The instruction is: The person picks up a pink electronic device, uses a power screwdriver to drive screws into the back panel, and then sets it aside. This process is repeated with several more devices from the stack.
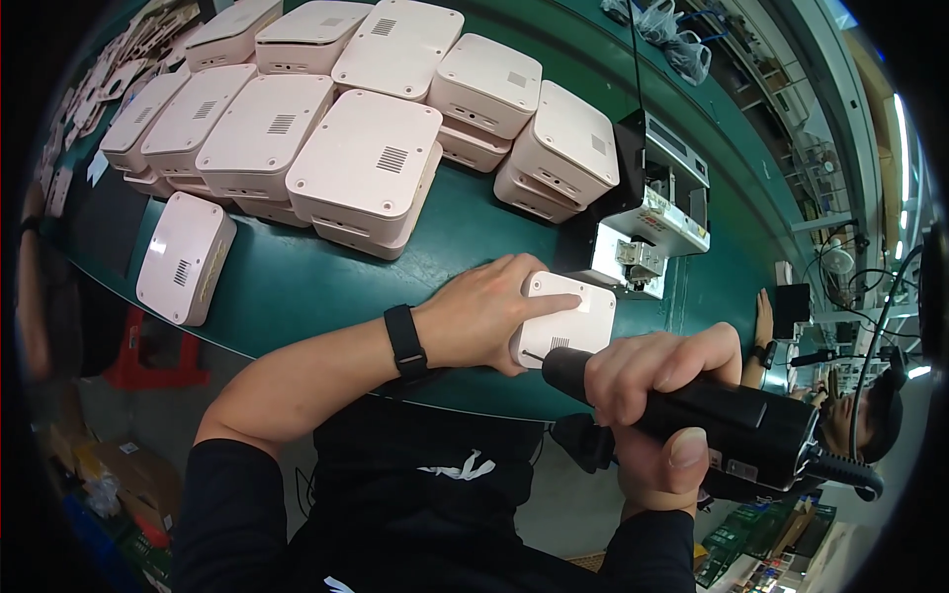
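Closest to the camera, a right hand [662, 385] is clenched around a black power screwdriver [746, 420], fingers wrapped over the barrel and thumb on its near side. Its thin bit [532, 355] points at the near-left corner of a white plastic case [595, 321]; whether the two touch cannot be told. That case lies flat on a green worktop [277, 287], just inside the near edge. The left hand [484, 311], with a black wristband [405, 341], grasps the case from its left side, one finger stretched across the upper face.

The case looks light, stiff and hollow, likely smooth enough to slide if left unheld, and its glossy skin could scratch. Its side walls seem the best place to take hold, leaving the corners free. It is squarish with rounded corners, off-white with a faint pink tint, with small round corner recesses and a slatted vent toward the near edge.

Similar cases, in stacks [361, 168], fill the worktop toward its far-left corner; one single case [183, 257] sits by the near edge at left. Beyond the right hand stands a black-and-metal bench machine [677, 222]
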A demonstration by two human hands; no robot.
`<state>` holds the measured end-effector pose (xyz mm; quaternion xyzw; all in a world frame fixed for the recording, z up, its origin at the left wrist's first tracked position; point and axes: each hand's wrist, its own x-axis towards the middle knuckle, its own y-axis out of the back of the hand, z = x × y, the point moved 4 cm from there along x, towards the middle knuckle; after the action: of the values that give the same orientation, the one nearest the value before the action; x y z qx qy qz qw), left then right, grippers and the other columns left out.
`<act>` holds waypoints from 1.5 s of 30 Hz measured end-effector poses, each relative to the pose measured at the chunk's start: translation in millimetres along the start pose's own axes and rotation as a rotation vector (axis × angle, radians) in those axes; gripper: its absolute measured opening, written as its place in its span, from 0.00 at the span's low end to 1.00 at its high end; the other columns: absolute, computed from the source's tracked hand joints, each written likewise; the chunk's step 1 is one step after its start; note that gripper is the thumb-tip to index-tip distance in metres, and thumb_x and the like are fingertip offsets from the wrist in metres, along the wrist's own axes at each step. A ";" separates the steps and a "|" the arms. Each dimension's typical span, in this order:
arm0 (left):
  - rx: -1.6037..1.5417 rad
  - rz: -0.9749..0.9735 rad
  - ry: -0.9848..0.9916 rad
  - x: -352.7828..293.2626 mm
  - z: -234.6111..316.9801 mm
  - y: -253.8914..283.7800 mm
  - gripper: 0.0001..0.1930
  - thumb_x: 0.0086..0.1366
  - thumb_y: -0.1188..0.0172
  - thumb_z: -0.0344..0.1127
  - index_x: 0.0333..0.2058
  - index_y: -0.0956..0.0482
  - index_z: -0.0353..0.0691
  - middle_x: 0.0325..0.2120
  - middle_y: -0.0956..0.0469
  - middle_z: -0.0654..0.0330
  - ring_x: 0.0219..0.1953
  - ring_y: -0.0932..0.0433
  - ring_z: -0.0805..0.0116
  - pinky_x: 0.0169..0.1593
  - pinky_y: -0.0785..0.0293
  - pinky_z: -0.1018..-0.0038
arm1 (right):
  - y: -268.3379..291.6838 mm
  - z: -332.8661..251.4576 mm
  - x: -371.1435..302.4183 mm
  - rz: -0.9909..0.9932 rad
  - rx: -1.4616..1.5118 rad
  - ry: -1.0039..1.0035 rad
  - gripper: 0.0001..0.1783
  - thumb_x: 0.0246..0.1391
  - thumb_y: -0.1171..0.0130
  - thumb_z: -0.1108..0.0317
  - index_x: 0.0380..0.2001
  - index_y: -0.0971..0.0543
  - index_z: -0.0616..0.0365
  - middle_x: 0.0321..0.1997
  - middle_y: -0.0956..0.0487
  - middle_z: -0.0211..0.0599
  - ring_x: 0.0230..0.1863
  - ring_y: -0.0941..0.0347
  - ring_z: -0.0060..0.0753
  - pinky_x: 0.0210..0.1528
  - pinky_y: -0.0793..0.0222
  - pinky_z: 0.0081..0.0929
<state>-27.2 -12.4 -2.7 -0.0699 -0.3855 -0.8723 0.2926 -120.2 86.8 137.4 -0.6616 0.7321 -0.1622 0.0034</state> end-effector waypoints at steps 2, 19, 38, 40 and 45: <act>0.000 -0.009 -0.008 1.3 0.5 -0.6 0.46 0.34 0.23 0.35 0.59 0.27 0.58 0.51 0.32 0.52 0.52 0.28 0.50 0.54 0.25 0.62 | 1.5 -0.4 -0.3 0.012 0.002 0.001 0.28 0.48 0.27 0.57 0.39 0.35 0.57 0.26 0.26 0.38 0.27 0.29 0.33 0.39 0.30 0.37; -1.063 -0.422 0.137 3.3 -14.7 15.8 0.52 0.34 0.18 0.44 0.61 0.31 0.35 0.58 0.29 0.54 0.59 0.29 0.62 0.62 0.36 0.70 | 138.5 -25.2 -76.3 0.621 -0.157 0.486 0.14 0.63 0.49 0.57 0.42 0.35 0.55 0.22 0.32 0.31 0.18 0.37 0.26 0.26 0.35 0.29; -1.682 -0.563 0.862 172.4 105.6 -195.7 0.41 0.66 0.48 0.66 0.67 0.43 0.43 0.63 0.36 0.48 0.57 0.26 0.50 0.61 0.28 0.57 | 134.4 27.4 -164.3 0.520 -0.191 0.721 0.26 0.57 0.37 0.51 0.39 0.38 0.57 0.22 0.29 0.36 0.19 0.31 0.32 0.24 0.32 0.32; -1.680 -0.469 0.825 203.3 104.6 -224.2 0.48 0.65 0.48 0.68 0.67 0.49 0.34 0.59 0.34 0.38 0.55 0.25 0.48 0.59 0.26 0.60 | 131.7 28.0 -164.7 0.553 -0.187 0.710 0.26 0.57 0.37 0.51 0.39 0.38 0.57 0.21 0.29 0.36 0.19 0.31 0.32 0.24 0.32 0.32; -1.367 -0.497 0.740 200.8 99.7 -219.6 0.45 0.68 0.49 0.63 0.66 0.49 0.29 0.55 0.31 0.37 0.54 0.24 0.52 0.58 0.26 0.65 | 144.7 32.4 -173.7 0.632 -0.059 0.675 0.25 0.58 0.38 0.50 0.39 0.38 0.56 0.21 0.30 0.36 0.19 0.32 0.33 0.24 0.33 0.32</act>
<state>-325.9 83.8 -2.5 0.1471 0.3492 -0.9209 0.0916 -231.4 258.1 35.2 -0.3161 0.8623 -0.3386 -0.2047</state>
